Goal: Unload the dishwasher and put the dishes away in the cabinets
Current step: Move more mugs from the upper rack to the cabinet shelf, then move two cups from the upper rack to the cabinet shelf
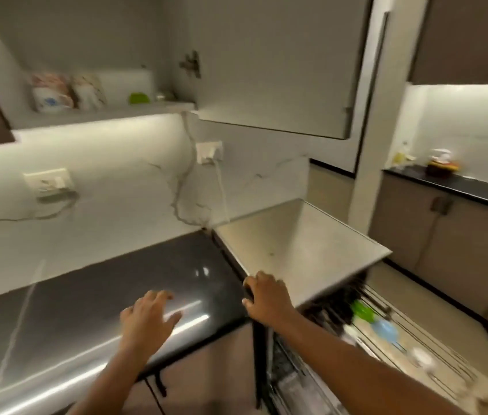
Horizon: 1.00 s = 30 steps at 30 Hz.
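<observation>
Black countertop (135,283) at lower centre lies under the left hand (147,319), fingers spread and holding nothing; the right hand (266,298) grips the front corner of the dishwasher (302,250). The rack (392,333), lower right, still carries dishes (385,329), while the cabinet (111,94) stands open upper left. Judged step: between items; the next move calls for reaching down into the rack.

Blurred dishes (383,327) in dishwasher rack (434,363)

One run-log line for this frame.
left hand: open over counter | right hand: on dishwasher top | rack: loaded | cabinet door: open
</observation>
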{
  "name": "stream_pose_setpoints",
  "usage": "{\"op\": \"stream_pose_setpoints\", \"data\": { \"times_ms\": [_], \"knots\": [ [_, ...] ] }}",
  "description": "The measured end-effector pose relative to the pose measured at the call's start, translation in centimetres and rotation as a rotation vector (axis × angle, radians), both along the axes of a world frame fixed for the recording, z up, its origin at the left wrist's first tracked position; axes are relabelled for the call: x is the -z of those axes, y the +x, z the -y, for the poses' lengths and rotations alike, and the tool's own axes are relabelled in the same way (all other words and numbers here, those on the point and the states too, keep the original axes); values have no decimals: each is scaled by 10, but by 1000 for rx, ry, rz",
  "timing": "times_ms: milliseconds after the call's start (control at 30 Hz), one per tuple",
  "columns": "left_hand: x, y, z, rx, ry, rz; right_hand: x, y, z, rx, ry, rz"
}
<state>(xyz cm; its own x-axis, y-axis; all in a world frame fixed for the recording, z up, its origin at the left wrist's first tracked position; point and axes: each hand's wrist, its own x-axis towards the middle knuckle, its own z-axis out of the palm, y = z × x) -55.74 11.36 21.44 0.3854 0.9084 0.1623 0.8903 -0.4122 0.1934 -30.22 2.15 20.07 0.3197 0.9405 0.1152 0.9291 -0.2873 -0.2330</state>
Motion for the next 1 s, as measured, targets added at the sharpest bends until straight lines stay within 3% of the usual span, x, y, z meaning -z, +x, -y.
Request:
{"op": "stream_pose_setpoints", "data": {
  "times_ms": [100, 200, 333, 667, 833, 1000],
  "knots": [
    [40, 11, 43, -4, -180, 44, 50, 33, 87, 119, -200, -96],
    [65, 47, 84, 70, -287, 46, 73, 62, 149, 231, -262, -197],
    [85, 119, 146, 176, -421, 9, 98, 106, 231, 382, -246, -241],
    [113, 295, 280, 318, -482, -201, 134, 212, 412, 623, -192, -342],
    [128, 351, 330, 335, -535, -221, 143, 254, 465, 663, -187, -378],
    [138, 368, 340, 309, -556, -193, 148, 285, 468, 643, -222, -381]
  ]
}}
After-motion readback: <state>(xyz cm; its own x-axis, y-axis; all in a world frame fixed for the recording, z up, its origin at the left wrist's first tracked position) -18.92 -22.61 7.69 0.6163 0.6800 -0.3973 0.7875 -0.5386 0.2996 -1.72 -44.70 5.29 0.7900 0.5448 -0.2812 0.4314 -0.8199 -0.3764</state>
